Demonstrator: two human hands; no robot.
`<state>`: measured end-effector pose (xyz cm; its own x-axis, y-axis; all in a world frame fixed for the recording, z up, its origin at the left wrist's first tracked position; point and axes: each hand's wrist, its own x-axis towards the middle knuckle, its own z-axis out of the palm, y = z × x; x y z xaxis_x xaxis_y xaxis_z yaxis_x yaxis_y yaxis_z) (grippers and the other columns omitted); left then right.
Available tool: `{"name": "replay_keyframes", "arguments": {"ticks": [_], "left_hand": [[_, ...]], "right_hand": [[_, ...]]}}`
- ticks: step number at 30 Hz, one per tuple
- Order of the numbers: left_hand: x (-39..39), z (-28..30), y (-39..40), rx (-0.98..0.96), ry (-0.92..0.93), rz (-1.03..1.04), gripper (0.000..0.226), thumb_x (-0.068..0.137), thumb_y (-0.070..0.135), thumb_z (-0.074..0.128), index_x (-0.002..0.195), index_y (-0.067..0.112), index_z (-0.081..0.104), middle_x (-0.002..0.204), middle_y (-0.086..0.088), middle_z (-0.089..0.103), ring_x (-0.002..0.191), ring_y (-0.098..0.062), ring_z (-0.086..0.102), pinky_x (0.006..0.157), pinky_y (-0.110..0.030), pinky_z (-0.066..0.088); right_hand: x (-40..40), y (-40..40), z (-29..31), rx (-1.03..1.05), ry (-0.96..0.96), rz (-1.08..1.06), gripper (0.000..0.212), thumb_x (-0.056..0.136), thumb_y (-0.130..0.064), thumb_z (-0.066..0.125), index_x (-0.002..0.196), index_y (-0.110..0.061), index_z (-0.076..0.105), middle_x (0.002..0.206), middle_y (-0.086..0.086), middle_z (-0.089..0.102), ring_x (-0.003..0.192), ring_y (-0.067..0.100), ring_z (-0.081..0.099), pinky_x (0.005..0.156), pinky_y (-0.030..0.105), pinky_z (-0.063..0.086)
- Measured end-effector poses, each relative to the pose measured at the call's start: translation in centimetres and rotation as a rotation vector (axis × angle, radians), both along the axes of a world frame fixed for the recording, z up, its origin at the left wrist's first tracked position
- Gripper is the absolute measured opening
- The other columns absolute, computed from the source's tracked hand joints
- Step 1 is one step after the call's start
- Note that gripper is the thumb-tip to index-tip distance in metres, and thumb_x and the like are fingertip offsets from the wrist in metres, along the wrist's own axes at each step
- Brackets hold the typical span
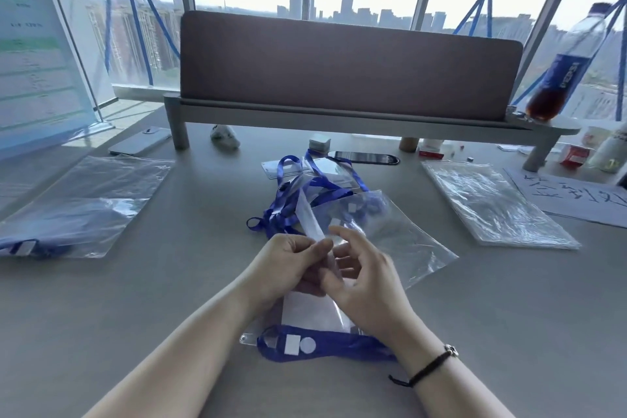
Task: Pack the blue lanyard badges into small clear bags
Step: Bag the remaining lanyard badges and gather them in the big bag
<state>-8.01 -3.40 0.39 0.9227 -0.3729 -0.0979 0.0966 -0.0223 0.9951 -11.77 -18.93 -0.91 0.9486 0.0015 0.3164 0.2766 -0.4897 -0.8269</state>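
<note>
My left hand (288,263) pinches the near edge of a clear bag (390,231) at the table's middle. My right hand (359,278) is at the same edge, fingers partly curled on the plastic. The bag spreads away to the right, half lifted. A badge holder with a blue lanyard (322,344) lies flat under my wrists. Behind the bag sits a tangled pile of blue lanyard badges (298,193). A filled bag with a blue lanyard inside (78,207) lies at the left.
A stack of empty clear bags (492,204) lies at the right. A grey shelf riser (339,115) spans the back, with a cola bottle (563,71) on its right end. A phone (364,158), a paper sheet with writing (576,197) and small items sit beyond.
</note>
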Motion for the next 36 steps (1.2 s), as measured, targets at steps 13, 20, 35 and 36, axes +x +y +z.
{"name": "replay_keyframes", "arguments": {"ticks": [13, 20, 35, 36], "left_hand": [[-0.7, 0.3, 0.2, 0.052, -0.072, 0.048, 0.01, 0.091, -0.004, 0.064, 0.096, -0.01, 0.058, 0.087, -0.024, 0.073, 0.079, -0.035, 0.073, 0.079, -0.045, 0.061], [-0.3, 0.2, 0.2, 0.158, -0.144, 0.196, 0.017, 0.092, -0.004, 0.055, 0.1, 0.01, 0.055, 0.08, -0.016, 0.066, 0.063, -0.03, 0.071, 0.061, -0.045, 0.063], [-0.4, 0.7, 0.3, 0.128, -0.128, 0.147, 0.052, 0.102, -0.004, 0.036, 0.127, 0.03, 0.066, 0.11, -0.01, 0.074, 0.077, -0.03, 0.076, 0.063, -0.033, 0.062], [-0.5, 0.8, 0.3, 0.12, -0.13, 0.142, 0.052, 0.102, -0.002, 0.038, 0.124, 0.035, 0.066, 0.105, -0.012, 0.074, 0.076, -0.028, 0.075, 0.064, -0.033, 0.062]], "right_hand": [[-0.1, -1.4, 0.0, 0.025, -0.019, -0.093, 0.024, 0.084, -0.014, 0.074, 0.098, -0.033, 0.071, 0.067, -0.016, 0.067, 0.057, 0.003, 0.06, 0.062, 0.021, 0.052], [-0.2, -2.6, 0.6, 0.045, -0.202, -0.179, 0.038, 0.086, -0.006, 0.07, 0.097, -0.043, 0.069, 0.054, -0.007, 0.051, 0.048, 0.005, 0.043, 0.053, 0.013, 0.039], [0.1, -5.5, 2.1, 0.415, -0.356, -0.37, 0.039, 0.088, 0.005, 0.065, 0.092, -0.031, 0.077, 0.066, -0.01, 0.07, 0.056, 0.004, 0.053, 0.056, 0.016, 0.044], [0.1, -5.6, 2.3, 0.394, -0.34, -0.353, 0.037, 0.088, 0.004, 0.065, 0.093, -0.031, 0.077, 0.065, -0.008, 0.07, 0.054, 0.004, 0.051, 0.053, 0.017, 0.043]]}}
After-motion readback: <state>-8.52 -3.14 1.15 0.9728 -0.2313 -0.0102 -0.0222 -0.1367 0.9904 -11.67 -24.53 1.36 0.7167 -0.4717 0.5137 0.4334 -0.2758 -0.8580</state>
